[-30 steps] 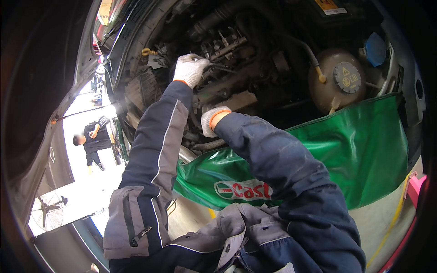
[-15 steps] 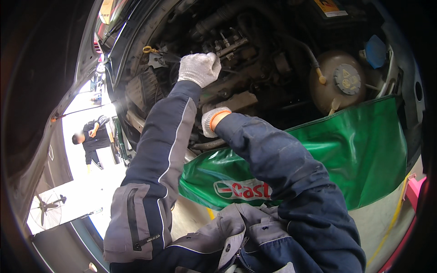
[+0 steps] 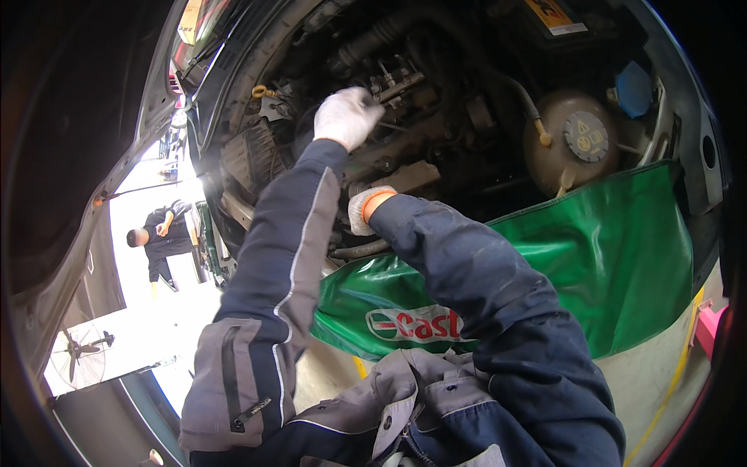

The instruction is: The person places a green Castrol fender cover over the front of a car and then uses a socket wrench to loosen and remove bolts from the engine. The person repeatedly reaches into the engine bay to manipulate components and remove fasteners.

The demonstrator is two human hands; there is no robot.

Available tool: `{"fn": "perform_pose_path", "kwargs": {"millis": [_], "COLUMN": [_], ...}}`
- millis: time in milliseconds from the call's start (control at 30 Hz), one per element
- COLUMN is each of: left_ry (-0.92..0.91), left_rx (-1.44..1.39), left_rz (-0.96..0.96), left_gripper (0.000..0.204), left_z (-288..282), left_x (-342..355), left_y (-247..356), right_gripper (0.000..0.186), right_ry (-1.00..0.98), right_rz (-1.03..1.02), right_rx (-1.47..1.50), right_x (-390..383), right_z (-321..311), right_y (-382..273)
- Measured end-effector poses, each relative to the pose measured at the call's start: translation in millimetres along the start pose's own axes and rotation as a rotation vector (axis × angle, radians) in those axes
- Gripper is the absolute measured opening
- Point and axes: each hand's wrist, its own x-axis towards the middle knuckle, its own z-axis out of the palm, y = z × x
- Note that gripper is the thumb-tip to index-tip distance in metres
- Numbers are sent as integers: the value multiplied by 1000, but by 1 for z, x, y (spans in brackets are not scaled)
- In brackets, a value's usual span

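Observation:
My left hand (image 3: 345,117), in a white knit glove, is closed over the upper middle of the engine (image 3: 412,144), just below a row of metal fittings (image 3: 397,84). It is slightly blurred, and what it grips is hidden. A thin dark rod shows just right of it; I cannot tell if it is held. My right hand (image 3: 361,210), gloved with an orange cuff, is lower in the bay beside a pale brown part (image 3: 412,175). Its fingers are hidden behind the glove's back and the engine parts. A yellow ring handle (image 3: 261,91) is left of my left hand.
A green protective cover (image 3: 599,272) drapes over the bay's near edge. A coolant tank (image 3: 562,149) and blue cap (image 3: 635,88) are at right. The raised hood (image 3: 78,109) frames the left. Beyond are another person (image 3: 163,249), a fan (image 3: 78,350) and a pink metal piece (image 3: 710,331).
My left hand has moved to the right across the engine, its back turning upward. My right hand has barely moved. The view has shifted slightly.

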Motion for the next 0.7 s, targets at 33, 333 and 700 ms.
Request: {"fn": "perform_pose_path", "kwargs": {"millis": [33, 333, 700], "left_ry": [94, 251, 44], "left_rx": [-323, -601, 358], "left_rz": [-212, -121, 511], "left_gripper": [38, 38, 33], "left_z": [4, -2, 2], "left_x": [1, -8, 16], "left_y": [-2, 14, 40], "right_gripper": [45, 50, 51], "right_ry": [-6, -26, 76], "right_rz": [0, -43, -43], "right_rx": [42, 128, 109], "right_x": [-3, 25, 28], "right_z": [-2, 20, 18], "right_y": [-1, 6, 7]}}
